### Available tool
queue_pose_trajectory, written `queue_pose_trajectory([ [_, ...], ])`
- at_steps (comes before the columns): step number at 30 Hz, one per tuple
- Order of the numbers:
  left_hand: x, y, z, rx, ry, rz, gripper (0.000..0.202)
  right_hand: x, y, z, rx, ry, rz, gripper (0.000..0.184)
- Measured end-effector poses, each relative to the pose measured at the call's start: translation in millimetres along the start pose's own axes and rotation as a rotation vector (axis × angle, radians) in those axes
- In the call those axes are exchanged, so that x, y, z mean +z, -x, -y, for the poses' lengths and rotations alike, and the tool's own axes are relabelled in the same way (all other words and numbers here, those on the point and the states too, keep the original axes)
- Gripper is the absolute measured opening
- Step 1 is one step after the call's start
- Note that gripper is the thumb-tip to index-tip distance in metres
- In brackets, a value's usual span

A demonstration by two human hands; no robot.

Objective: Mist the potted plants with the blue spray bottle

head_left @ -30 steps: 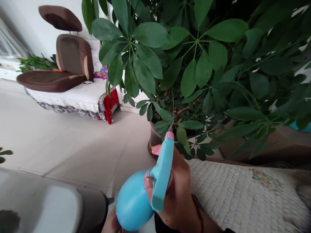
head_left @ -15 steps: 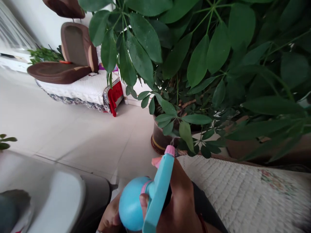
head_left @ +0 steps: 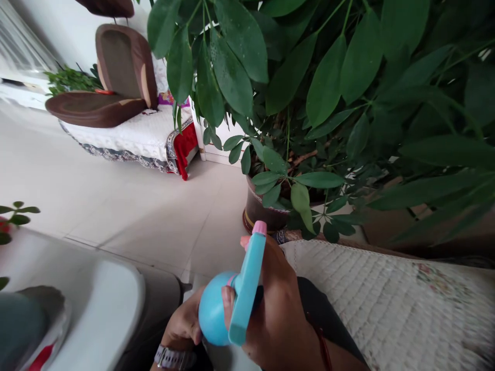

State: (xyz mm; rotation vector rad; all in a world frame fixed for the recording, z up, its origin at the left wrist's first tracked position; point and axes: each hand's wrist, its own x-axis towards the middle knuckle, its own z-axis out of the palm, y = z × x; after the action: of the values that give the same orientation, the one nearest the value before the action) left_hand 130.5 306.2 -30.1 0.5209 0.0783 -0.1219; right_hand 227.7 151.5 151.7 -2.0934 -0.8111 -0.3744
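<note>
My right hand (head_left: 276,304) is closed round the head of a light blue spray bottle (head_left: 232,304) with a pink nozzle tip; one finger lies on its trigger. My left hand (head_left: 184,325), with a watch at the wrist, cups the bottle's round body from below. The nozzle points toward a big leafy potted plant (head_left: 309,93) in a dark brown pot (head_left: 257,214) standing on the floor just ahead. Water droplets show on the upper leaves.
A quilted cream cover (head_left: 386,304) lies to the right. A brown massage seat (head_left: 104,82) rests on a covered sofa at the back left. A white rounded surface (head_left: 96,314) sits at lower left, with a small plant sprig (head_left: 13,216) at the left edge. Pale floor tiles (head_left: 127,206) lie between.
The bottle and both hands have drawn lower and nearer to me, and the view has shifted so the plant's leaves hang closer overhead. My left hand shows more fully.
</note>
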Motion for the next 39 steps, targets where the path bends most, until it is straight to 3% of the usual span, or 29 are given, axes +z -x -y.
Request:
queue_pose_trajectory([
  [5,-1.0,0.3,-6.4,-0.099,-0.038,0.065,0.045,5.4,5.6,0.7,-0.043,0.038,-0.017,0.036],
  [9,15.7,-6.5,-11.6,-0.243,-0.077,0.288,0.048,4.2,15.9,0.1,-0.044,0.079,-0.102,0.038],
  [15,24.1,-24.2,-18.1,-0.377,-0.082,0.482,0.066,3.1,24.4,-2.1,-0.043,0.104,-0.125,0.047],
  [20,25.3,-25.8,-14.5,-0.449,-0.199,0.429,0.072,4.9,38.6,-6.5,-0.027,0.110,-0.195,0.049],
  [25,20.5,-17.6,2.2,-0.334,-0.382,0.282,0.099,-0.2,60.5,-8.6,0.006,0.048,-0.217,0.051],
  [30,26.8,-21.4,24.6,-0.464,-0.346,0.303,0.112,-14.3,78.6,-32.0,-0.045,0.114,-0.230,0.043],
  [34,34.4,-28.3,39.0,-0.492,-0.385,0.283,0.109,-21.0,92.7,-47.4,0.037,0.088,-0.215,0.043],
  [39,30.6,-28.6,46.3,-0.506,-0.386,0.299,0.106,-21.2,103.3,-54.5,0.023,0.085,-0.211,0.046],
])
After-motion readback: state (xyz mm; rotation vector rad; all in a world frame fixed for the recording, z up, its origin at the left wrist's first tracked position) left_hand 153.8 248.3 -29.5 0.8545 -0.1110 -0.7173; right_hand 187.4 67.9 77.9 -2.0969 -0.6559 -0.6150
